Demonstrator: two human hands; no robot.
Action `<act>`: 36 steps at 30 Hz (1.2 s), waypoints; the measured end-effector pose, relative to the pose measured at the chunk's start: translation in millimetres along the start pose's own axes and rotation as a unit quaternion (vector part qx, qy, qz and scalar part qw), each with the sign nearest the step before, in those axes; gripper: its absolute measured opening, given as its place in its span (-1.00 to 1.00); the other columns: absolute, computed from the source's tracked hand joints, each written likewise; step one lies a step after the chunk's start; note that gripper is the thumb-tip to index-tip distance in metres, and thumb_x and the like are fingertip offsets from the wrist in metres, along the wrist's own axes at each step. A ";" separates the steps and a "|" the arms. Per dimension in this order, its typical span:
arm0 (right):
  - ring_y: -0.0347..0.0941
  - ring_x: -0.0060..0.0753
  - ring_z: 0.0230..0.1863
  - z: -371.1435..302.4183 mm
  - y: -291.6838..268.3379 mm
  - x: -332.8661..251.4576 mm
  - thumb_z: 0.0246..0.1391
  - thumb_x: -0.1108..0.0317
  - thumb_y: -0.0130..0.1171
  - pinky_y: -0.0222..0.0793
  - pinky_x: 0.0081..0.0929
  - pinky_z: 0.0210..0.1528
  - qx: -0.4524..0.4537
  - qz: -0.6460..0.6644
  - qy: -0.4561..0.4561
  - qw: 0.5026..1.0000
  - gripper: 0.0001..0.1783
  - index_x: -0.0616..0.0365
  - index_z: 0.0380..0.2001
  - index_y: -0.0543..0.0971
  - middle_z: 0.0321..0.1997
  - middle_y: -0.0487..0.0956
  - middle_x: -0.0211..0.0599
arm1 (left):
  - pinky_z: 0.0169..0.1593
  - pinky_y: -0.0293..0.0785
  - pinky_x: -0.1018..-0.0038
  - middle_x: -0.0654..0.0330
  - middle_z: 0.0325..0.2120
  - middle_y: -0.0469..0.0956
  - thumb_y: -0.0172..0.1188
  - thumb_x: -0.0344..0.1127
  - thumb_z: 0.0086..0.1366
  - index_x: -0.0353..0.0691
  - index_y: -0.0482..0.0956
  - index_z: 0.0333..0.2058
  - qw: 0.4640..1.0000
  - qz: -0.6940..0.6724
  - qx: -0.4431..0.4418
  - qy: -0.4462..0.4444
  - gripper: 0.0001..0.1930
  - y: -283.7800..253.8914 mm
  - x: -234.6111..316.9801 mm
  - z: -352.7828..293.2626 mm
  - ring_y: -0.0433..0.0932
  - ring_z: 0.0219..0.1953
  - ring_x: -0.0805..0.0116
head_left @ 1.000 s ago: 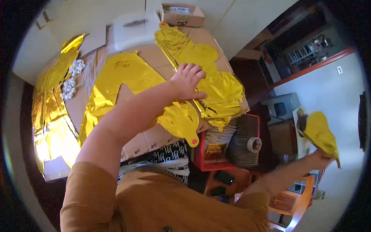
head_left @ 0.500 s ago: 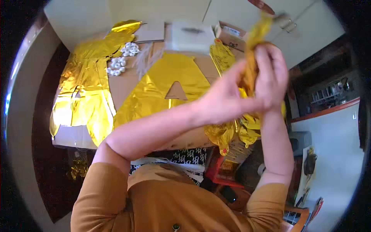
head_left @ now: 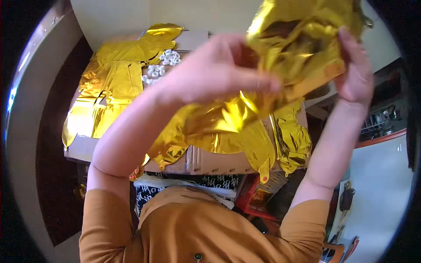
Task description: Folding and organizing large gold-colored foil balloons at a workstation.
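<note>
A crinkled gold foil balloon [head_left: 302,48] is held up over the table's far right, partly opened out. My left hand [head_left: 219,72] grips its left side, the fingers partly hidden behind the foil and the thumb blurred. On the opposite edge, my right hand [head_left: 356,72] holds the foil between thumb and fingers. Below them lies a flat gold foil balloon [head_left: 219,142], largely covered by my left arm and the raised foil. Beside it rests a folded gold foil balloon [head_left: 293,138].
Flat gold foil balloons [head_left: 109,83] cover the table's left side, with small white rings or coils [head_left: 158,68] next to them. Brown cardboard [head_left: 210,163] lines the near table edge. A red-framed rack [head_left: 258,193] stands below on the right.
The narrow bunched foil has spread into a broad sheet. My hands have moved apart, the left one leftward and the right one rightward. The view has shifted slightly.
</note>
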State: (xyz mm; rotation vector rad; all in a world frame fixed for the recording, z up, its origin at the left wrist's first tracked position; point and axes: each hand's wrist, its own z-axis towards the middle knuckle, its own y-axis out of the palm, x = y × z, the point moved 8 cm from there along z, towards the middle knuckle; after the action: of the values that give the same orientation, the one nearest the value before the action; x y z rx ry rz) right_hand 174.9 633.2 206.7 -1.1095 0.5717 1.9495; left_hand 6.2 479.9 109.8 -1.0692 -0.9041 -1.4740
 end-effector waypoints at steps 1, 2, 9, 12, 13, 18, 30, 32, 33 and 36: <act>0.49 -0.39 -0.03 6.1 28.6 -14.2 0.09 0.26 0.16 0.37 -0.48 0.05 -0.064 0.003 0.011 0.998 -0.60 0.30 -0.07 0.49 -0.03 0.55 -0.19 | -0.44 0.36 0.62 0.26 -0.47 0.58 0.34 -0.32 0.07 -0.32 0.54 -0.27 0.999 0.004 0.042 -0.004 -0.72 1.0 -18.1 -13.4 0.43 -0.48 0.65; 0.49 -0.40 -0.04 14.2 21.0 -13.6 0.10 0.26 0.16 0.38 -0.48 0.04 -0.055 -0.006 0.022 0.998 -0.60 0.31 -0.06 0.49 -0.04 0.55 -0.20 | -0.44 0.39 0.60 0.28 -0.54 0.56 0.33 -0.36 0.07 -0.30 0.51 -0.28 0.998 -0.003 0.065 0.019 -0.74 9.0 -27.9 -26.0 0.45 -0.50 0.61; 0.51 -0.42 -0.31 43.4 22.4 133.1 0.02 0.22 0.24 0.42 -0.43 -0.20 -0.052 -0.066 0.184 0.979 -0.68 0.20 -0.22 0.53 -0.35 0.59 -0.27 | -0.41 0.44 0.62 0.23 -0.40 0.59 0.19 -0.41 0.20 -0.31 0.50 -0.23 0.882 -0.362 0.121 -0.277 -0.82 67.4 -144.8 -133.3 0.57 -0.44 0.51; 0.52 -0.43 -0.26 28.4 2.1 241.3 0.03 0.34 0.20 0.44 -0.46 -0.17 -0.056 -0.140 0.280 0.948 -0.69 0.26 -0.16 0.52 -0.29 0.59 -0.25 | -0.38 0.51 0.61 0.22 -0.41 0.57 0.17 -0.44 0.22 -0.32 0.48 -0.26 0.898 -0.272 0.156 -0.309 -0.87 48.5 -159.8 -135.3 0.56 -0.44 0.51; 0.52 -0.43 -0.25 25.7 8.2 269.0 0.05 0.38 0.18 0.44 -0.50 -0.15 -0.074 -0.140 0.251 0.955 -0.72 0.28 -0.17 0.52 -0.24 0.59 -0.27 | -0.40 0.51 0.61 0.22 -0.40 0.57 0.16 -0.44 0.22 -0.32 0.48 -0.27 0.910 -0.220 0.167 -0.309 -0.88 37.1 -170.3 -138.2 0.56 -0.44 0.50; 0.51 -0.49 -0.32 1.4 38.3 366.1 -0.03 0.41 0.26 0.43 -0.54 -0.23 -0.091 -0.111 0.308 0.940 -0.77 0.29 -0.28 0.56 -0.32 0.59 -0.32 | -0.46 0.50 0.59 0.11 -0.42 0.57 0.13 -0.42 0.24 -0.33 0.38 -0.18 0.899 -0.174 0.181 -0.359 -0.80 22.5 -193.7 -160.3 0.59 -0.54 0.41; 0.44 0.10 -0.14 -28.4 69.1 345.9 -0.04 0.11 0.22 0.35 -0.15 -0.12 -0.148 -0.503 0.107 0.845 -0.59 0.26 -0.28 0.55 -0.22 0.52 0.03 | -0.44 0.52 0.55 0.14 -0.44 0.60 0.14 -0.34 0.25 -0.31 0.48 -0.15 0.923 0.018 -0.001 -0.383 -0.77 -33.3 -154.0 -169.9 0.58 -0.51 0.41; 0.43 0.10 -0.14 -29.5 66.0 342.3 -0.03 0.10 0.21 0.35 -0.16 -0.11 -0.133 -0.512 0.111 0.842 -0.58 0.27 -0.29 0.54 -0.19 0.51 0.03 | -0.45 0.50 0.50 0.14 -0.49 0.60 0.19 -0.31 0.20 -0.28 0.56 -0.29 0.923 0.234 0.073 -0.295 -0.82 -99.6 -142.0 -140.6 0.55 -0.53 0.41; 0.43 0.10 -0.14 -28.3 65.2 341.4 -0.03 0.09 0.21 0.35 -0.16 -0.11 -0.126 -0.514 0.111 0.841 -0.58 0.28 -0.30 0.54 -0.18 0.50 0.03 | -0.45 0.49 0.46 0.13 -0.51 0.59 0.22 -0.28 0.16 -0.27 0.59 -0.36 0.892 0.358 0.157 -0.226 -0.83 -139.1 -131.3 -124.6 0.54 -0.55 0.39; 0.43 0.08 -0.14 -21.1 65.3 345.5 -0.03 0.09 0.20 0.35 -0.17 -0.11 -0.116 -0.527 0.125 0.833 -0.59 0.28 -0.31 0.54 -0.19 0.50 0.02 | -0.33 0.47 0.32 0.02 -0.44 0.55 0.22 -0.25 0.12 -0.24 0.59 -0.35 0.801 0.532 0.246 -0.119 -0.81 -243.0 -133.4 -81.1 0.56 -0.43 0.11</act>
State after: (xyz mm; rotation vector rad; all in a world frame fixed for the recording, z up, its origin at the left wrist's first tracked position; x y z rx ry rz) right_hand 31.1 726.3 -101.1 -1.4185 -0.1857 0.9083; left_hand -240.0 484.2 -41.3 -1.0733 -0.5962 -0.1448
